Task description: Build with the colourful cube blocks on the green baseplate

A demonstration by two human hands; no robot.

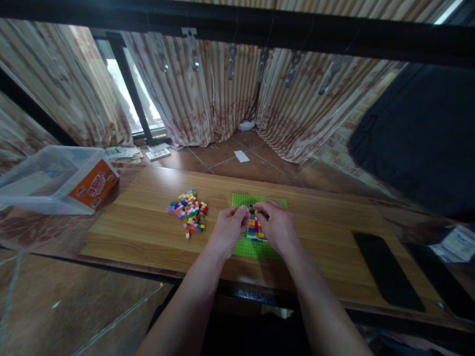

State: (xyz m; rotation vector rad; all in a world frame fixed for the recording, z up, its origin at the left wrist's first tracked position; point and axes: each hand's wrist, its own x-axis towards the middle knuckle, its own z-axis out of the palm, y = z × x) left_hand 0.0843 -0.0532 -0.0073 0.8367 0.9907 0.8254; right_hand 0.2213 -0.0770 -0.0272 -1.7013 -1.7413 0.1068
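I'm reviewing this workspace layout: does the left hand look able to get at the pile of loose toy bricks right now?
Probably yes: the pile of loose toy bricks lies just left of the left hand, and nothing visible on the wooden tabletop blocks the way between them.

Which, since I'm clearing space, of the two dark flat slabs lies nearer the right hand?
The left slab, lying between the right hand and the other slab, farther right.

This was most likely a room in a home: long, patterned curtains [222, 99] hung by a window [148, 101], the floor [37, 306] was tiled, papers [124, 153] lay beyond a wooden table [322, 227], and toy bricks [191, 210] (small, bright ones) were spread on its top.
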